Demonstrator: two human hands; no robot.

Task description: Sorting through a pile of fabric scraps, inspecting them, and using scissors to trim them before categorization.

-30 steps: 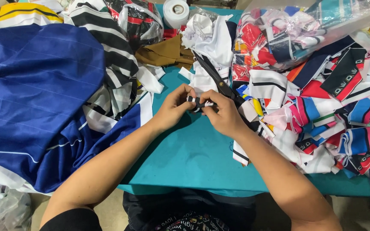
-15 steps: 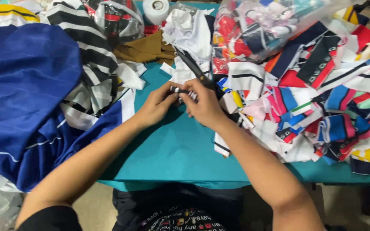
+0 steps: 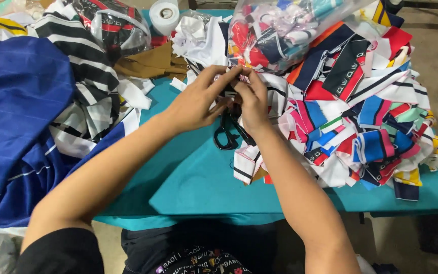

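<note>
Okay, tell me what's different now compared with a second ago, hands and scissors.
The black scissors, earlier up in the right hand, now lie let go on the teal table. Both hands moved away from the body toward the scrap heap; the left hand and right pinch a small fabric piece. Blue cloth, tape roll and bag stayed.

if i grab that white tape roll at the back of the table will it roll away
Probably not: the white tape roll seems to lie flat, hole up. It looks light and should slide if nudged. Tipped on edge, it would likely roll.
</note>
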